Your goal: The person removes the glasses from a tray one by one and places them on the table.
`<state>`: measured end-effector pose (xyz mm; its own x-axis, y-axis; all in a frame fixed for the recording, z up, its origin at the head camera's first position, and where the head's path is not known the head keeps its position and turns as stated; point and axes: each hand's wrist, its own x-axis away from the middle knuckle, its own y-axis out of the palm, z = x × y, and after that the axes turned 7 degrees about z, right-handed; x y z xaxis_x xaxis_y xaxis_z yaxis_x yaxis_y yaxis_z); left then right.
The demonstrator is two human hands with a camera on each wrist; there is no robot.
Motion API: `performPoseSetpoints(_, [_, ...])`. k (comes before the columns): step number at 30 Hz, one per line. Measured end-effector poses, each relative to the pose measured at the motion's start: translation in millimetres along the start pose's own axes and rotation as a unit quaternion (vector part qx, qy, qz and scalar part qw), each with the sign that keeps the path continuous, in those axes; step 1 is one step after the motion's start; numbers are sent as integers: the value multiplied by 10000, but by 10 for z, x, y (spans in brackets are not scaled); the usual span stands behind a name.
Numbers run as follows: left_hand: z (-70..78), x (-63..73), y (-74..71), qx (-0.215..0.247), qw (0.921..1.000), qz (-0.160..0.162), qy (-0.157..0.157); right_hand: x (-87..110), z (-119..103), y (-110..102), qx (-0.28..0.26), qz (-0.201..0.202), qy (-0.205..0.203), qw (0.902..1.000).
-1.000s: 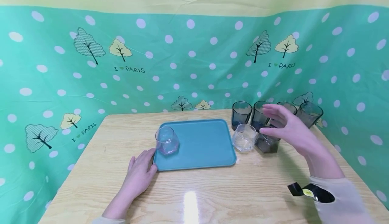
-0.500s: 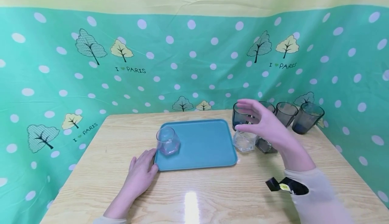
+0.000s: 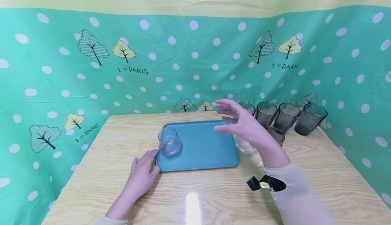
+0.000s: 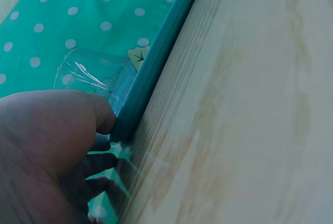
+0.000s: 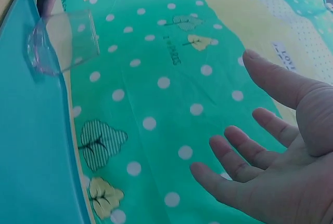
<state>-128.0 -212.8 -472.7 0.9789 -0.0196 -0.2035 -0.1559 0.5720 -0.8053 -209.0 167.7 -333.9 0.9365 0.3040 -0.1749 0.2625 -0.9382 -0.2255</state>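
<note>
A blue tray (image 3: 201,150) lies on the wooden table, with one clear faceted glass (image 3: 169,143) standing on its left side. My left hand (image 3: 143,174) rests beside the tray's front left corner; in the left wrist view its thumb (image 4: 104,114) touches that corner. Over the tray's right edge hovers my right hand (image 3: 241,123), holding nothing, with thumb and fingers spread apart. The right wrist view shows the palm and separated fingers (image 5: 244,151). Behind this hand a second clear glass (image 3: 245,146) is partly hidden, standing just right of the tray.
Several tall dark tumblers (image 3: 285,118) stand in a row at the back right. A shorter dark glass (image 3: 277,136) stands in front of them, partly covered by the right forearm. A green dotted cloth (image 3: 195,65) hangs behind the table (image 3: 159,198).
My right hand has moved left, from over the dark glasses, past the second clear glass, to the tray's right edge. My left hand has stayed at the tray's corner.
</note>
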Motion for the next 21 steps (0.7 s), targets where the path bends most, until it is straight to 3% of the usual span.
performPoseSetpoints(13, [-7,6,6,-12,10000,-22,-31,-190,-21,430,-524,-188,-193,9983])
performPoseSetpoints(21, [7,-3,5,0,10000,-44,-40,-309,46,618,-392,-210,-212,9988])
